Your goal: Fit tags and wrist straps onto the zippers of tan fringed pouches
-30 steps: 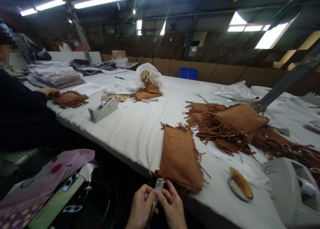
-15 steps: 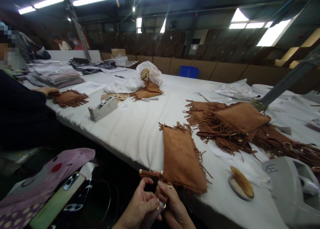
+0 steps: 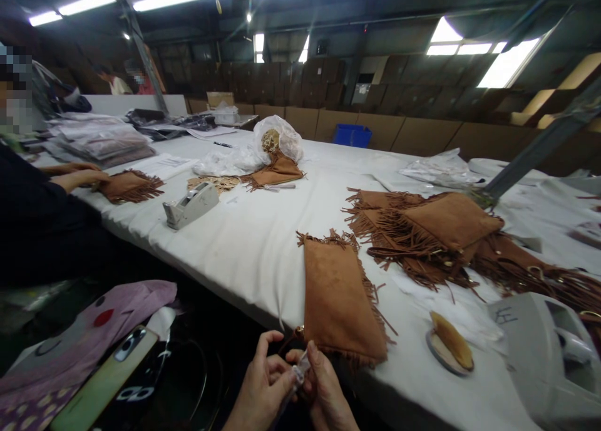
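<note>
A long table draped in white cloth fills the middle of the frame, its soft, plain cover probably there to keep the suede clean and unscuffed. At centre right lies a loose heap of fringed bags, tan, napped and flat, their cut fringes tangled over one another. One fringed bag lies apart at lower centre. Its near corner overhangs the table edge, which seems to bring the small gold ring there close to the fingers. A grey plastic tape dispenser, boxy and smooth, sits at lower right within easy reach. At the bottom edge the left hand and right hand meet just below that corner, fingers drawn narrow. Together they pinch a thin, glossy clear plastic strip.
</note>
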A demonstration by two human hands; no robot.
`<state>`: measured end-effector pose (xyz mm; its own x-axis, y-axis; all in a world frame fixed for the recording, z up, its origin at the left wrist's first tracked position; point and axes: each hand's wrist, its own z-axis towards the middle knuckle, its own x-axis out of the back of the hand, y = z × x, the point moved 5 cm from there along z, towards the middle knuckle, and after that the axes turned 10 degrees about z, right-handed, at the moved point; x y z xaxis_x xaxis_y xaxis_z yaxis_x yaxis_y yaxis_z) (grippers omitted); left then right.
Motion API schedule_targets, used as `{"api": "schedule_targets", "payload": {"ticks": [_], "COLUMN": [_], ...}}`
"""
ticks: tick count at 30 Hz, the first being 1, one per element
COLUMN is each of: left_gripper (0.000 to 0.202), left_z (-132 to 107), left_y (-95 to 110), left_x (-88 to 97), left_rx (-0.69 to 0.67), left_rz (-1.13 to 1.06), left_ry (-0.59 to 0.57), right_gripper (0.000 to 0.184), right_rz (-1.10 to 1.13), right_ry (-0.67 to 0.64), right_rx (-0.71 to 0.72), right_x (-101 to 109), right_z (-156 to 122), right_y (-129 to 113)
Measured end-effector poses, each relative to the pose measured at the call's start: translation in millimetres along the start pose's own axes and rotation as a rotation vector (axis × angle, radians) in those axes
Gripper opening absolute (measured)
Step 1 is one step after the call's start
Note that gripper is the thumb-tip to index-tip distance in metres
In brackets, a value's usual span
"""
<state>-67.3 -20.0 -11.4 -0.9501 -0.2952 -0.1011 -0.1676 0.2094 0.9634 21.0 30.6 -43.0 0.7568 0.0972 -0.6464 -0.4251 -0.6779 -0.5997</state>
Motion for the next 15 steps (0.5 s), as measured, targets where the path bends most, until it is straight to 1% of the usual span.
{"api": "schedule_targets", "payload": {"ticks": [3, 7, 9, 13, 15], "left_gripper": [0.065, 0.062, 0.060, 0.061, 0.063], "left_z": [-1, -3, -5, -5, -3], "left_y": [0, 3, 3, -1, -5], "left_x": [0.9, 0.3, -1.2, -4.2, -3.5], "left_rx": [-0.024, -0.058, -0.061, -0.048, -0.023], "left_rz": [0.097, 0.180, 0.202, 0.195, 0.149], "left_ry": [0.035, 0.041, 0.042, 0.027, 0.008], "right_gripper": [0.064, 0.048, 0.046, 0.045, 0.044], "right_rz": [0.000, 0.021, -0.053, -0.291, -0.396], "right_ry": [-0.013, -0.003, 0.017, 0.090, 0.064], "right_rx": [0.021, 0.042, 0.083, 0.272, 0.287], "right_x": [-4, -4, -1, 9, 11], "right_z": [0, -3, -2, -6, -14], "right_y": [1, 1, 0, -9, -17]}}
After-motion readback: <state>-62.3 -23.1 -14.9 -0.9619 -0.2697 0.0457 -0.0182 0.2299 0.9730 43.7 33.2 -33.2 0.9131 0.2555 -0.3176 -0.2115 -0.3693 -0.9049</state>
